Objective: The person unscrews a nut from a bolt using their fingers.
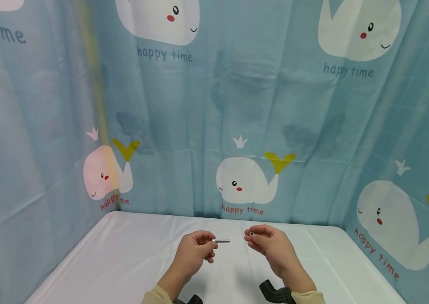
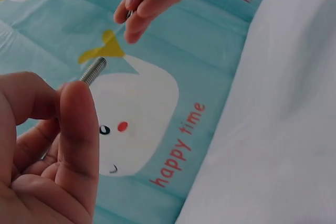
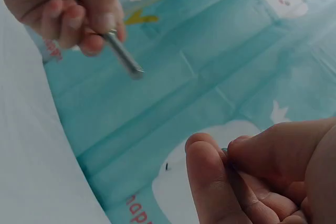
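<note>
My left hand (image 1: 195,250) pinches a silver threaded bolt (image 1: 222,241) between thumb and forefinger. Its shank points right, toward the other hand; the gripped end is hidden by the fingers. In the left wrist view the thread of the bolt (image 2: 96,70) shows past the fingertips. My right hand (image 1: 273,248) pinches a small metal nut (image 1: 252,233) at its fingertips. Only a sliver of the nut (image 3: 224,151) shows between thumb and finger in the right wrist view. Bolt and nut are apart, both held above the table, with a gap between the hands.
A white cloth-covered table (image 1: 123,261) lies under both hands. Behind it and at both sides hangs a blue curtain (image 1: 206,126) printed with whales. Dark wrist mounts (image 1: 276,292) sit at the cuffs of the beige sleeves (image 1: 308,297).
</note>
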Demonstrator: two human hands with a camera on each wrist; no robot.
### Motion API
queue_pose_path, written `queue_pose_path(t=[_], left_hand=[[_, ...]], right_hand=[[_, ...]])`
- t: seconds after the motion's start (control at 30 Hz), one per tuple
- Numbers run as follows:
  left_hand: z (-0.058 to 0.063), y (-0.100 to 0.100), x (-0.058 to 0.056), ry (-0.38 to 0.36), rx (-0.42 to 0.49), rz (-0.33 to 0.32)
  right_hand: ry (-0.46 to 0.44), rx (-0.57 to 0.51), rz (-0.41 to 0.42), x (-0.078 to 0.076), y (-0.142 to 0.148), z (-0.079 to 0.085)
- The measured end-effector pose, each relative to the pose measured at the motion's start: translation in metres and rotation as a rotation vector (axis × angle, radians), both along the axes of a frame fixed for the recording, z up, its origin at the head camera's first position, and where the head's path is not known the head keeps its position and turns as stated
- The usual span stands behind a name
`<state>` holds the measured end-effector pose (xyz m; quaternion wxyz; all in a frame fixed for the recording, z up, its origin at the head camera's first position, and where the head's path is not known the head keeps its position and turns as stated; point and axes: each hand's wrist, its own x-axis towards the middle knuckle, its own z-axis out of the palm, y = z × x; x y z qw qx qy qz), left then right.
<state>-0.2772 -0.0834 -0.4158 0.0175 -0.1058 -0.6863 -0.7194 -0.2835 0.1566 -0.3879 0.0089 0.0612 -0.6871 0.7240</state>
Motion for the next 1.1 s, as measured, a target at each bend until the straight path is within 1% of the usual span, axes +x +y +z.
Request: queue_pose_path(t=[0.1, 0.23, 0.37, 0.5, 0.57, 0.67, 0.87, 0.97, 1.1], left_hand=[[-0.007, -0.006, -0.003, -0.038, -0.026, 0.012], [-0.018, -0.011, -0.010, -0.080, -0.092, 0.019], [-0.029, -0.014, -0.019, -0.136, -0.171, 0.029], [-0.041, -0.014, -0.029, -0.203, -0.215, 0.041], [-0.045, -0.013, -0.033, -0.222, -0.240, 0.048], [-0.052, -0.012, -0.037, -0.230, -0.278, 0.055], [-0.064, -0.010, -0.038, -0.220, -0.316, 0.061], [-0.067, -0.009, -0.039, -0.236, -0.332, 0.074], [-0.067, -0.009, -0.039, -0.242, -0.358, 0.082]], right_hand=[[-0.039, 0.012, -0.029, -0.006, 0.009, -0.003], [-0.073, 0.045, -0.059, -0.018, 0.025, -0.009], [-0.107, 0.076, -0.083, -0.031, 0.040, -0.024], [-0.164, 0.081, -0.103, -0.042, 0.055, -0.041], [-0.198, 0.080, -0.112, -0.046, 0.062, -0.048], [-0.246, 0.097, -0.125, -0.050, 0.071, -0.059], [-0.299, 0.141, -0.111, -0.054, 0.078, -0.081], [-0.324, 0.158, -0.092, -0.055, 0.076, -0.089], [-0.347, 0.154, -0.062, -0.055, 0.072, -0.094]])
